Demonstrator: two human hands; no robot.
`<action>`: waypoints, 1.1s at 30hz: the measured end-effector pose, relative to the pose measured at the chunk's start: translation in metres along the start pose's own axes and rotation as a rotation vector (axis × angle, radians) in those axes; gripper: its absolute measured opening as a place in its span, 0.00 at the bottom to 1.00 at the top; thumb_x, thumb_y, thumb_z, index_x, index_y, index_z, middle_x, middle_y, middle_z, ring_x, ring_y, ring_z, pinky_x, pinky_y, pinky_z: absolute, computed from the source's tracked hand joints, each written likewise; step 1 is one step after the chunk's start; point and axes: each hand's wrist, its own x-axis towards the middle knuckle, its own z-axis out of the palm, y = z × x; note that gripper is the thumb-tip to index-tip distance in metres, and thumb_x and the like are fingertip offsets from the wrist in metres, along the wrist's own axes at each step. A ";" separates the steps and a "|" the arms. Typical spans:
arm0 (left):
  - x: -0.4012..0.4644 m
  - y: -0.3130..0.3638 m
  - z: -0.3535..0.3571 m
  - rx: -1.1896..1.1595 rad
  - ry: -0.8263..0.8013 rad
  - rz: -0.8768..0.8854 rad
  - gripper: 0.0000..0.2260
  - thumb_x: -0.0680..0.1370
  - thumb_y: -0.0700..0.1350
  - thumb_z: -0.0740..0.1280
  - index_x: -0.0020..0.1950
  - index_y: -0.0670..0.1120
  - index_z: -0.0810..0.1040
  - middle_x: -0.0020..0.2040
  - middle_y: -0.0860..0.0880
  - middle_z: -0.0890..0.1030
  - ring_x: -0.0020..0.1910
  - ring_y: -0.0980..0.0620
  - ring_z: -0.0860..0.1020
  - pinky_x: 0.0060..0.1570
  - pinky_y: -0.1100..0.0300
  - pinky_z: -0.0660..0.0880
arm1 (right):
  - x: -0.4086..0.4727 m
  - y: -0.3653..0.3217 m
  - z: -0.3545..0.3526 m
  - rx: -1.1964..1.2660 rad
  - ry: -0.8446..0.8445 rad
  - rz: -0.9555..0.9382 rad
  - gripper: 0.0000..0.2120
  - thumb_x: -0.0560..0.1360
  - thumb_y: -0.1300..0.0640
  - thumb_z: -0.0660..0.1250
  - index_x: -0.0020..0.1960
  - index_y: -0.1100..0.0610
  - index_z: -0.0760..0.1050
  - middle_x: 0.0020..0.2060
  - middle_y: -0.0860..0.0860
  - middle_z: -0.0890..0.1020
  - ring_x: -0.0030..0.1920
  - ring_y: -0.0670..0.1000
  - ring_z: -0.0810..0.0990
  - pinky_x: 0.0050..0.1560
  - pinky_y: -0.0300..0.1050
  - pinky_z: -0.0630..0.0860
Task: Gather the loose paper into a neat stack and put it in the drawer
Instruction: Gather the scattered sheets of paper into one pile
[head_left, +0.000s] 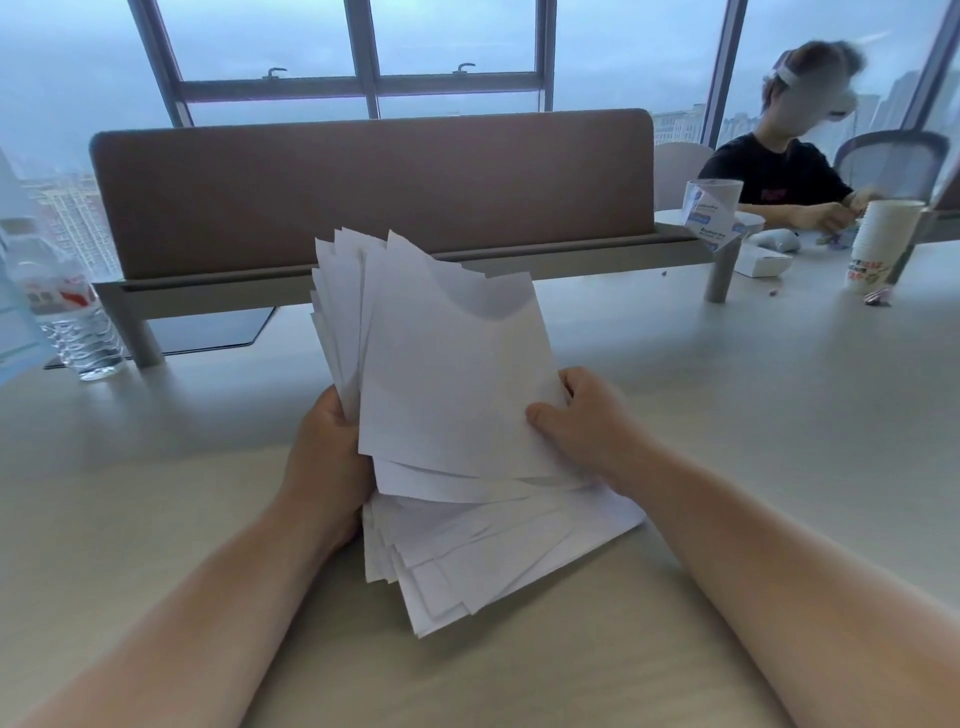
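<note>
Paper (457, 395) mid-table (156, 493), tilted up between left hand (324, 447) and right hand (587, 421), lower edges fanned on the table. Divider (363, 192) behind it. Bottle (67, 306) far left. Cups (883, 239) far right, person (779, 166) behind them, box (763, 262) between cups and divider.

Hidden, cropped and unreadable parts

The fingers of the left hand (324, 447) are covered by the paper (452, 395); how many sheets are held cannot be told. The bottle (67, 306) is cut by the left edge, and print on the cups (878, 244) cannot be read.
</note>
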 end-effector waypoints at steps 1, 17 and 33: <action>0.000 0.000 0.000 -0.023 -0.009 -0.002 0.19 0.67 0.48 0.73 0.57 0.49 0.83 0.51 0.48 0.88 0.52 0.41 0.86 0.56 0.37 0.82 | -0.001 0.000 0.001 0.000 -0.008 0.010 0.15 0.68 0.44 0.70 0.51 0.48 0.74 0.49 0.48 0.83 0.50 0.56 0.83 0.56 0.59 0.81; 0.001 -0.001 -0.001 -0.270 -0.067 -0.104 0.09 0.73 0.47 0.67 0.50 0.46 0.82 0.43 0.48 0.83 0.49 0.43 0.79 0.52 0.49 0.74 | -0.008 -0.009 -0.001 -0.019 0.019 -0.116 0.12 0.75 0.54 0.72 0.57 0.50 0.76 0.49 0.47 0.81 0.48 0.53 0.80 0.51 0.52 0.80; 0.007 -0.002 0.001 0.056 0.144 0.000 0.05 0.83 0.43 0.66 0.53 0.52 0.81 0.46 0.55 0.85 0.46 0.52 0.83 0.40 0.57 0.75 | 0.009 -0.005 -0.035 0.118 0.250 -0.028 0.10 0.68 0.49 0.70 0.43 0.55 0.80 0.37 0.52 0.85 0.40 0.58 0.85 0.47 0.60 0.84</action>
